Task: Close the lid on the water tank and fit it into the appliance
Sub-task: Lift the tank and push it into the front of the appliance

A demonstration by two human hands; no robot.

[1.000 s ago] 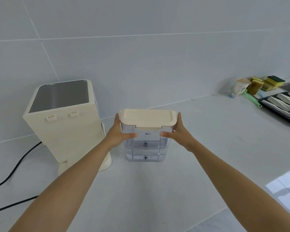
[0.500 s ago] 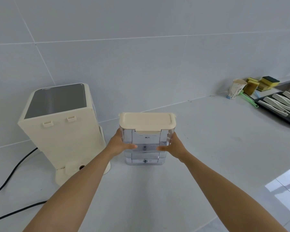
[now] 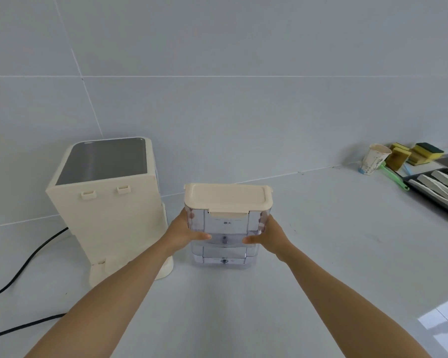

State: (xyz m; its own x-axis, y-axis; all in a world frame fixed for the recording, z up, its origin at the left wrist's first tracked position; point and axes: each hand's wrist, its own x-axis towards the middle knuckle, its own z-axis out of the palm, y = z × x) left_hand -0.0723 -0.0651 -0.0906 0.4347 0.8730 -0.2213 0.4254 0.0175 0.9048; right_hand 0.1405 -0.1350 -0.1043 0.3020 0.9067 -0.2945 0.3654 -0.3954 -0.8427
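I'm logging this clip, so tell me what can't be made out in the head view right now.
- Fingers of the left hand and right hand: behind the water tank.
- Whether the tank stands on the counter or is lifted: cannot tell.
- Appliance front: faces away.
- Tray: cut off by the right edge.
- Tank's small label: too small to read.

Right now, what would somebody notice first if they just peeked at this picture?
Probably the clear plastic water tank with its cream lid shut, in the middle of the white counter, gripped by the left hand and right hand. Next, the tall cream appliance with a grey top to its left, then yellow sponges at far right.
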